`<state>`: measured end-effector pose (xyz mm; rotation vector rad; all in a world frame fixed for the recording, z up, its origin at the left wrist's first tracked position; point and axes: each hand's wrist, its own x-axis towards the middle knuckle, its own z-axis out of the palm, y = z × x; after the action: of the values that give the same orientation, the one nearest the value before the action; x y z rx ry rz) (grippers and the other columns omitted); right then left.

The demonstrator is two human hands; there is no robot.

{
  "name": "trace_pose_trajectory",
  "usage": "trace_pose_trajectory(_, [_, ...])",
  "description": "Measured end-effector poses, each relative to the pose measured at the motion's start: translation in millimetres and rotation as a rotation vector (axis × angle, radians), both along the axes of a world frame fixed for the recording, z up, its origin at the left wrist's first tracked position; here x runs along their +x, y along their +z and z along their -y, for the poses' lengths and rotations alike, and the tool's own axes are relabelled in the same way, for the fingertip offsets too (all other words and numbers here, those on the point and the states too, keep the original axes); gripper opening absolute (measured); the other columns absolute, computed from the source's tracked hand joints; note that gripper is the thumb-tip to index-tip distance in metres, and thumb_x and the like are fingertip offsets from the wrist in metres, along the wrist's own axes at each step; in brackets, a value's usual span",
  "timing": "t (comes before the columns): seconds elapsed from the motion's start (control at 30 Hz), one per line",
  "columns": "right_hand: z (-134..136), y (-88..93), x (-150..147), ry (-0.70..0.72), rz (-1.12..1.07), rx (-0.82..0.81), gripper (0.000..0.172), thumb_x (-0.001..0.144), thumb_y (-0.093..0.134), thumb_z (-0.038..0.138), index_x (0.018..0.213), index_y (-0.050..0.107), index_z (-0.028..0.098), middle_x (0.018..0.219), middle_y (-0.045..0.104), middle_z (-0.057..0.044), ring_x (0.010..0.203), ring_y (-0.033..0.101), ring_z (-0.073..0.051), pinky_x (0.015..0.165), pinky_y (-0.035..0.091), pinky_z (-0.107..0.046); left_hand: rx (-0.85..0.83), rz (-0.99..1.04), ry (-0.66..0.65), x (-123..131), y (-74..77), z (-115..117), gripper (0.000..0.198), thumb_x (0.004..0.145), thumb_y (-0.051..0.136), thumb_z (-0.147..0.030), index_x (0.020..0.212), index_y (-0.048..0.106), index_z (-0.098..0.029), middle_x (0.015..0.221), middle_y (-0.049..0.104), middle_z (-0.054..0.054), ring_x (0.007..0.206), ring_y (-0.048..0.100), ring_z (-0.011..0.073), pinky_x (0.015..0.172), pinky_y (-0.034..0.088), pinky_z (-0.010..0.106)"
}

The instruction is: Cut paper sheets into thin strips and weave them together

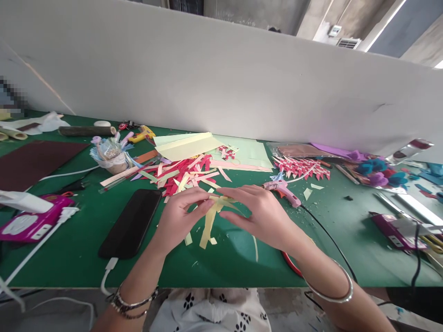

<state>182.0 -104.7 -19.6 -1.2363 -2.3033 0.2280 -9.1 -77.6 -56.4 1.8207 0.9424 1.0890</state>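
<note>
Pale yellow paper strips hang between my hands above the green table, crossing near their top end. My left hand pinches them at the upper left with thumb and forefinger. On the right, my right hand has its thumb and fingers apart, with the fingertips touching or close to the strips' upper edge; nothing is gripped between them that I can see. Behind my hands lies a pile of red, pink and yellow strips. A pink glue gun rests just beyond my right hand.
A black phone with a white cable lies left. Purple power strips sit on both sides. Pale green sheets, woven red-and-white paper, a small decorated pot and a yellow glue gun lie farther back.
</note>
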Motion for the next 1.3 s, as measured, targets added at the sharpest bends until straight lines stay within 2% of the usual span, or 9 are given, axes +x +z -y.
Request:
trace_pose_trajectory(0.13, [-1.4, 1.2, -2.2, 0.013, 0.063, -0.002, 0.027, 0.089, 0.048, 0.02, 0.113, 0.06, 0.017, 0.092, 0.07, -0.005, 0.078, 0.064, -0.018, 0.068, 0.047, -0.03, -0.029, -0.012, -0.005, 0.4, -1.6, -1.0, 0.015, 0.082, 0.058, -0.03, 0.084, 0.07, -0.022, 0.079, 0.062, 0.002, 0.073, 0.055, 0.0129, 0.061, 0.045, 0.02])
trace_pose_trajectory(0.27, [-2.0, 3.4, -1.3, 0.06, -0.092, -0.135, 0.027, 0.091, 0.042, 0.017, 0.111, 0.059, 0.021, 0.087, 0.07, -0.002, 0.077, 0.064, -0.014, 0.066, 0.047, -0.024, -0.048, -0.014, -0.002, -0.4, -2.2, -0.8, 0.019, 0.082, 0.057, -0.034, 0.086, 0.07, -0.021, 0.082, 0.063, 0.005, 0.076, 0.056, 0.0151, 0.062, 0.046, 0.021])
trace_pose_trajectory(0.37, [-1.5, 2.5, -0.6, 0.056, -0.228, -0.216, 0.026, 0.088, 0.046, 0.018, 0.113, 0.055, 0.022, 0.081, 0.069, 0.001, 0.069, 0.063, -0.01, 0.06, 0.046, -0.019, -0.068, 0.015, -0.009, -1.1, -1.1, 0.0, 0.021, 0.082, 0.057, -0.035, 0.085, 0.07, -0.019, 0.08, 0.063, 0.005, 0.072, 0.056, 0.0146, 0.06, 0.047, 0.021])
trace_pose_trajectory(0.53, [-1.5, 0.6, -2.5, 0.008, -0.264, -0.14, 0.01, 0.087, 0.051, 0.024, 0.093, 0.059, 0.021, 0.069, 0.065, 0.001, 0.056, 0.056, -0.009, 0.053, 0.041, -0.019, -0.086, 0.025, -0.006, 0.0, 1.4, 0.3, 0.021, 0.082, 0.057, -0.036, 0.081, 0.069, -0.018, 0.075, 0.062, 0.004, 0.066, 0.054, 0.0128, 0.054, 0.045, 0.02])
trace_pose_trajectory(0.6, [-1.5, 0.6, -3.4, 0.008, -0.255, -0.099, 0.011, 0.087, 0.051, 0.024, 0.088, 0.061, 0.02, 0.072, 0.065, 0.0, 0.054, 0.053, -0.008, 0.052, 0.04, -0.019, -0.083, 0.023, -0.004, 0.7, 2.4, 0.4, 0.02, 0.082, 0.057, -0.035, 0.077, 0.067, -0.019, 0.072, 0.061, 0.002, 0.066, 0.054, 0.0123, 0.054, 0.044, 0.02])
trace_pose_trajectory(0.77, [-0.9, 0.0, -3.7, 0.003, -0.282, -0.065, 0.014, 0.086, 0.051, 0.022, 0.091, 0.065, 0.02, 0.081, 0.069, -0.001, 0.059, 0.058, -0.009, 0.057, 0.045, -0.02, -0.087, 0.026, 0.01, 1.7, 4.0, 1.7, 0.023, 0.081, 0.057, -0.036, 0.067, 0.063, -0.018, 0.065, 0.054, 0.0, 0.062, 0.05, 0.0115, 0.052, 0.041, 0.02])
trace_pose_trajectory(0.9, [-1.7, -1.4, -2.4, 0.023, -0.281, -0.049, 0.018, 0.087, 0.051, 0.022, 0.094, 0.067, 0.022, 0.083, 0.069, -0.001, 0.062, 0.06, -0.01, 0.058, 0.046, -0.021, -0.05, -0.021, 0.016, 0.5, 3.1, 1.7, 0.022, 0.082, 0.056, -0.036, 0.074, 0.066, -0.019, 0.066, 0.053, 0.001, 0.061, 0.049, 0.0115, 0.054, 0.041, 0.021])
trace_pose_trajectory(1.1, [-3.0, -1.8, -0.8, -0.01, -0.261, -0.065, 0.015, 0.085, 0.055, 0.022, 0.095, 0.065, 0.02, 0.075, 0.066, 0.0, 0.06, 0.058, -0.01, 0.055, 0.045, -0.02, -0.034, -0.114, -0.029, -2.1, 0.9, 0.4, 0.023, 0.085, 0.054, -0.036, 0.092, 0.07, -0.022, 0.082, 0.063, 0.004, 0.077, 0.057, 0.0157, 0.062, 0.044, 0.023])
trace_pose_trajectory(1.3, [-2.1, -1.8, 1.4, -0.034, -0.233, -0.117, 0.01, 0.084, 0.056, 0.022, 0.085, 0.065, 0.019, 0.074, 0.067, 0.0, 0.06, 0.058, -0.01, 0.055, 0.044, -0.02, -0.037, -0.121, -0.028, -0.5, -0.1, 0.1, 0.024, 0.085, 0.053, -0.037, 0.095, 0.07, -0.023, 0.086, 0.065, 0.005, 0.082, 0.059, 0.0175, 0.063, 0.046, 0.024])
